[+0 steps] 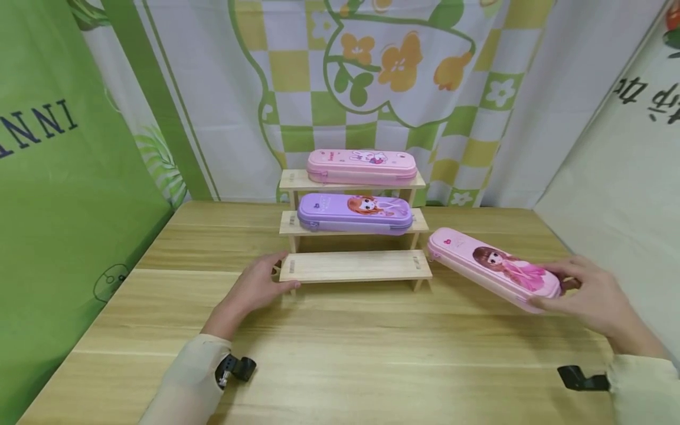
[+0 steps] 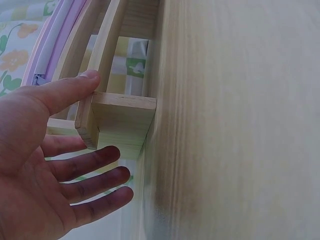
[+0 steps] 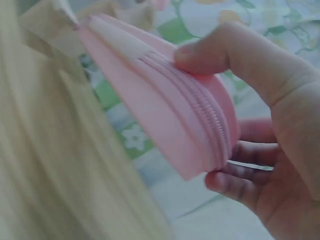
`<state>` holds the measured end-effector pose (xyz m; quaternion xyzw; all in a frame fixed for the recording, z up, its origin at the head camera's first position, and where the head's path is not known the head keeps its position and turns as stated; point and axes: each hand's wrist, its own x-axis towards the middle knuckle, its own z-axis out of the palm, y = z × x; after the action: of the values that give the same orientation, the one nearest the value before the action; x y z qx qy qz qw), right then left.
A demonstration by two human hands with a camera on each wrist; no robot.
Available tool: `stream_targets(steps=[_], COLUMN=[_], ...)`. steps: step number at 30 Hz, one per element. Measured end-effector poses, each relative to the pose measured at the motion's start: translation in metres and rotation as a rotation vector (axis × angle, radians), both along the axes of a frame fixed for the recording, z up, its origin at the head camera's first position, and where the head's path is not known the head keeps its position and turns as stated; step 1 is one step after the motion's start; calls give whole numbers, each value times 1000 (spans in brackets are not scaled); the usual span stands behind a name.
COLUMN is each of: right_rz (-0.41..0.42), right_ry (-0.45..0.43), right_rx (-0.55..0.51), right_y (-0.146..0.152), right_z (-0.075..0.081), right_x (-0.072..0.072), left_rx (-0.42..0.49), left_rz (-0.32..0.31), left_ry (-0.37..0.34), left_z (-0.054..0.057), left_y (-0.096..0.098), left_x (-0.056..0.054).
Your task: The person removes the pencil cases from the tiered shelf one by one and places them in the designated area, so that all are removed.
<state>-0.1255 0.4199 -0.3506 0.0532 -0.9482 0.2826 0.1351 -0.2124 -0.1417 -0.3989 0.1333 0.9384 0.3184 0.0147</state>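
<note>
My right hand grips the right end of a pink pencil case with a doll in a pink dress on its lid. Thumb and fingers are on opposite sides of that end, and the zip shows in the right wrist view. The case slants, its far end close to the right end of the bottom wooden step. My left hand holds this step's left end between thumb and index finger, the other fingers spread beneath. A purple pencil case lies on the middle step, a pink rabbit one on the top step.
The three-step wooden stand stands on a wood-grain table, near its back edge. Behind it hangs a green and yellow checked curtain. A green cloth hangs at the left and a white one at the right.
</note>
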Motion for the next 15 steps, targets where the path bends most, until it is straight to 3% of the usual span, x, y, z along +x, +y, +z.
stream_targets(steps=[11,15], right_rz=[-102,-147], right_ry=[52,58], right_rx=[61,33], right_y=[-49,-68], right_z=[-27,-33], right_x=[-15,-19], left_rx=[-4,-2], left_rz=[4,3], left_ry=[-6,-1], left_z=[1,1], left_y=[-1,-1], left_x=[2,2])
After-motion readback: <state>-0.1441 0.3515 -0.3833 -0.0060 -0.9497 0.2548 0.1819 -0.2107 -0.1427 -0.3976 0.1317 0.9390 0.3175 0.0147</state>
